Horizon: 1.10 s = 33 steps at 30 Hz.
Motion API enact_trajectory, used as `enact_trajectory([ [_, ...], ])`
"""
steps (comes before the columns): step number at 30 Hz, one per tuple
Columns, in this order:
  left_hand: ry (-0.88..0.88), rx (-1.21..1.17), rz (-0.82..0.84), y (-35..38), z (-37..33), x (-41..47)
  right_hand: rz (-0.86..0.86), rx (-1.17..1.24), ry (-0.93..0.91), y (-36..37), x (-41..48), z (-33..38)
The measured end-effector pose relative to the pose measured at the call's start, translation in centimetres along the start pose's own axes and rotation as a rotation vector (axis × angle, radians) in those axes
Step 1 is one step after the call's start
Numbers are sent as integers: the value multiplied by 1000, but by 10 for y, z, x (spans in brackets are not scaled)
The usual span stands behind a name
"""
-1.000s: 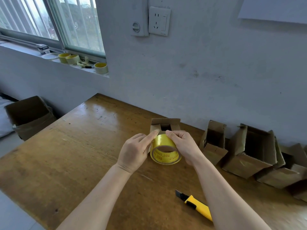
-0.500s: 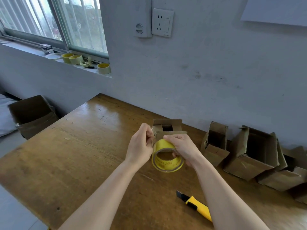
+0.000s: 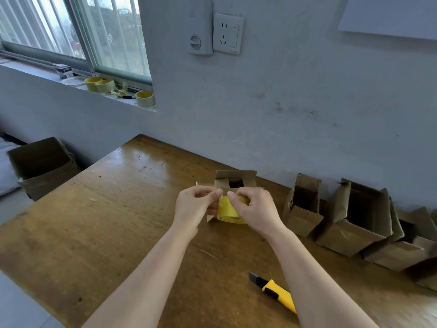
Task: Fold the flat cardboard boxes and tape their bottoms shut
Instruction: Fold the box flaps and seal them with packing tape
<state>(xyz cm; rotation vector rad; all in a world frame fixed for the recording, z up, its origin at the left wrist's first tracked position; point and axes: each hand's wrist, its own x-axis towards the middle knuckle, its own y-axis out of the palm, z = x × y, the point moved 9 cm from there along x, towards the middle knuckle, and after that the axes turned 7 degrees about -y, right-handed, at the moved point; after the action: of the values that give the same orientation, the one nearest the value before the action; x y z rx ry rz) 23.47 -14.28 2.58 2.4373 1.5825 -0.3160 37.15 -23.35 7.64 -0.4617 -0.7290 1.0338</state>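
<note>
A yellow tape roll [image 3: 229,210] hangs above the wooden table [image 3: 99,223], just in front of a small folded cardboard box [image 3: 235,180]. My right hand [image 3: 254,210] grips the roll from the right, fingers curled over its top. My left hand [image 3: 195,204] pinches at the roll's upper left edge, where the tape end seems to be; the end itself is too small to make out. Both hands hide most of the roll and the box's lower half.
Several folded boxes [image 3: 354,216] line the wall at the right. A yellow utility knife [image 3: 275,291] lies near the table's front edge. A large open carton [image 3: 40,166] stands on the floor at left. Spare tape rolls [image 3: 144,98] sit on the windowsill.
The roll has tipped so its side, not its hole, faces me. My right hand moved over its top, and my left hand's fingers closed in against the roll's upper edge.
</note>
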Motion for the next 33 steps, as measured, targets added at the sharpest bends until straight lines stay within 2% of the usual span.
enact_trajectory([
  [4,-86,15,-46,2,4,4,36,-92,-25,2,1,6],
  [7,-152,-98,-23,7,10,4,45,-133,-28,3,-3,2],
  [11,-223,-432,145,19,18,-3,-1,-94,8,-1,-4,-3],
  [14,-216,-485,249,22,17,-3,-22,-96,18,-2,-4,-8],
  [17,-193,-364,253,24,13,-3,-20,-107,10,0,-5,-8],
  [21,-44,54,-18,12,2,-1,52,39,90,4,-7,-10],
  [24,113,138,-159,1,-16,-3,214,224,182,15,-12,-16],
  [26,183,147,-199,-3,-23,-7,313,244,211,22,-17,-21],
  [30,266,108,-133,2,-32,-12,276,129,256,14,-14,-31],
  [33,258,80,-136,-4,-37,-7,287,182,240,10,-15,-32],
])
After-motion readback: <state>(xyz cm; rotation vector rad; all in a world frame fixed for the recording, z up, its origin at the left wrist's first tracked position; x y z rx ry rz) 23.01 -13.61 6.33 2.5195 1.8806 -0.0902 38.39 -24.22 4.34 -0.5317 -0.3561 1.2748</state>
